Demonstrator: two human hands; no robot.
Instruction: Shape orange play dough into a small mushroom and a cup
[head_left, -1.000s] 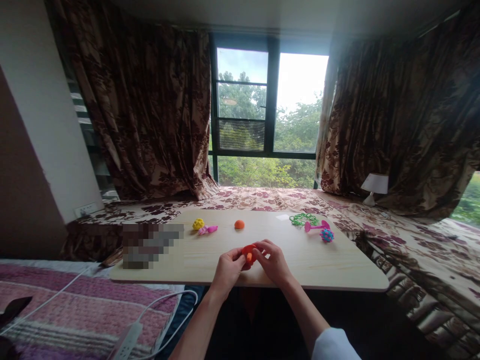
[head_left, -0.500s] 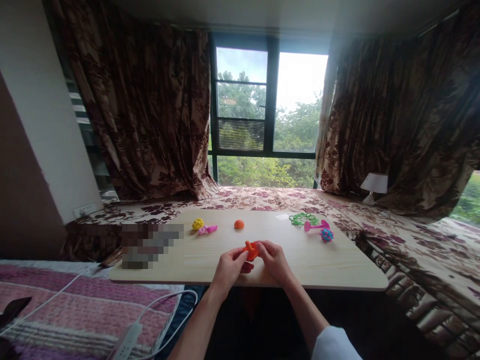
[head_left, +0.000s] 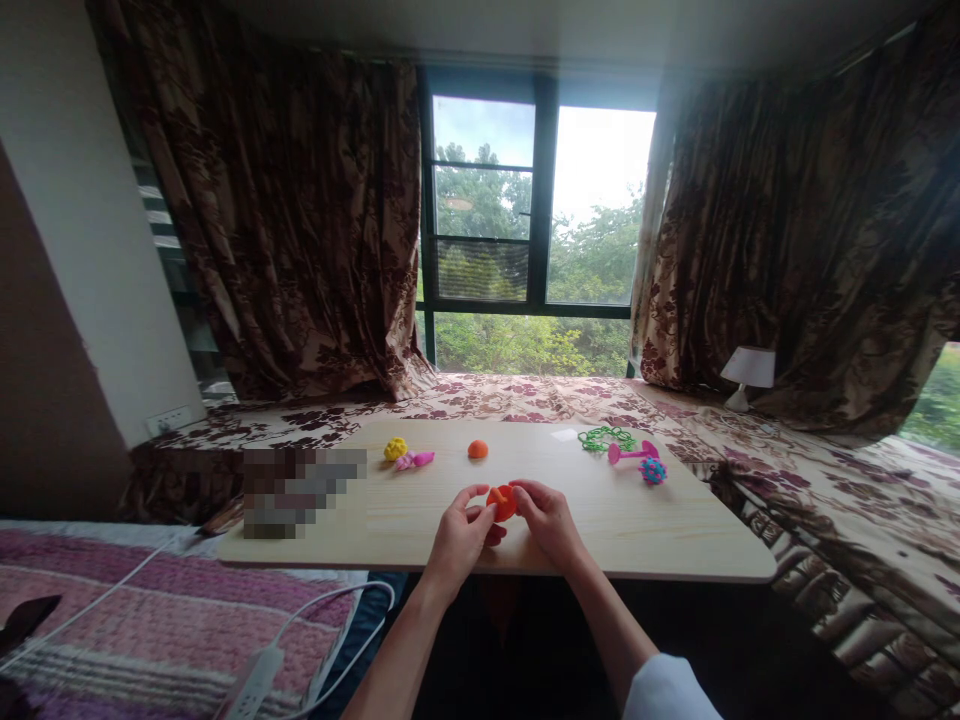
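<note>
Both hands pinch an orange piece (head_left: 502,503) over the table (head_left: 600,530), with an orange dome (head_left: 478,450) towards twelve o'clock, a yellow lump (head_left: 395,449) at ten and a spiky ball (head_left: 653,472) at two.

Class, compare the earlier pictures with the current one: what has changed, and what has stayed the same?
The orange piece has been turned: its stub, first pointing towards the person, now points up and left. The right hand has shifted from its top to its right edge. The left hand keeps hold too. The other toys on the table stayed put.
</note>
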